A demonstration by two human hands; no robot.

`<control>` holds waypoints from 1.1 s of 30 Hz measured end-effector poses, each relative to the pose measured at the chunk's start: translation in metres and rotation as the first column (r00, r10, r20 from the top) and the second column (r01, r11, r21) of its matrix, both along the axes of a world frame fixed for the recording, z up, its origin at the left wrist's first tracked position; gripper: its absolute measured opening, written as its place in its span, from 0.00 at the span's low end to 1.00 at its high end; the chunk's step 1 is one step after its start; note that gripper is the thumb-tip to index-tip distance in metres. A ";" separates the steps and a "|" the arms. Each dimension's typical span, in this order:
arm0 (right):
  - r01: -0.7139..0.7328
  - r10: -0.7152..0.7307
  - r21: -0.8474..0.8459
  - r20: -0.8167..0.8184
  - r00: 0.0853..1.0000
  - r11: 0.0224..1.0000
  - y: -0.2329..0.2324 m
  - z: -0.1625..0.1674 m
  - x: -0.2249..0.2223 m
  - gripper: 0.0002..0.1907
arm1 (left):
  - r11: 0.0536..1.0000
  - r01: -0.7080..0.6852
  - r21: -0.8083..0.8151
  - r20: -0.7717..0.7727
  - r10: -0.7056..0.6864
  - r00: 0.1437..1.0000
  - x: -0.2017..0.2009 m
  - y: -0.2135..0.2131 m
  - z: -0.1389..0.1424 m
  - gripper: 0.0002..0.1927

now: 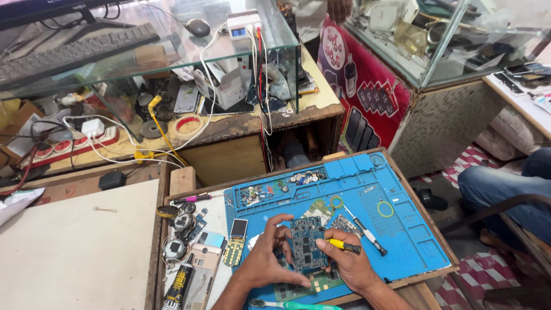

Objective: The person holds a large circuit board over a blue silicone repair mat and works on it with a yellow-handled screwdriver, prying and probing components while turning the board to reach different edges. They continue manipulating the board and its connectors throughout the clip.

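Note:
My left hand [267, 261] holds a blue-green circuit board [307, 243] upright over the blue work mat [407, 229], fingers wrapped around its left edge. On the board's right side is my right hand [347, 264], which grips a small yellow-handled screwdriver [343, 246] lying across the fingers. A second circuit board [344, 224] and a white-handled screwdriver [365, 231] lie on the mat just behind my hands. Another green board [321, 282] lies under my wrists.
A keypad phone [236, 241], a phone back cover [202, 257], a glue tube [177, 285] and small parts lie left of the mat. A toothbrush [298, 305] rests at the near edge. A glass counter [143, 51] with cables stands behind. A person's knee [499, 183] is at the right.

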State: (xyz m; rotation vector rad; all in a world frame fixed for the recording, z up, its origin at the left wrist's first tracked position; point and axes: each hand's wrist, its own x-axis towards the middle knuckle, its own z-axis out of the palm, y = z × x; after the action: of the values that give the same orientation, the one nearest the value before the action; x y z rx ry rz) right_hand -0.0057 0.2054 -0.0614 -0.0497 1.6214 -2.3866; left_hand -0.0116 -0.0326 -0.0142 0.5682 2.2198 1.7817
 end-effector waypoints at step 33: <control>0.006 -0.002 0.087 -0.042 0.999 0.996 0.002 0.003 0.012 0.09 | 0.996 0.026 0.081 0.025 -0.028 0.999 0.007 -0.002 0.007 0.61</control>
State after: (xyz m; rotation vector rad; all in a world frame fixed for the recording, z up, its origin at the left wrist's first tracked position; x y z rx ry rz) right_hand 0.0059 0.2074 -0.0579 -0.0807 1.7438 -2.3304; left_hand -0.0046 -0.0349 -0.0075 0.5859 2.1209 1.8614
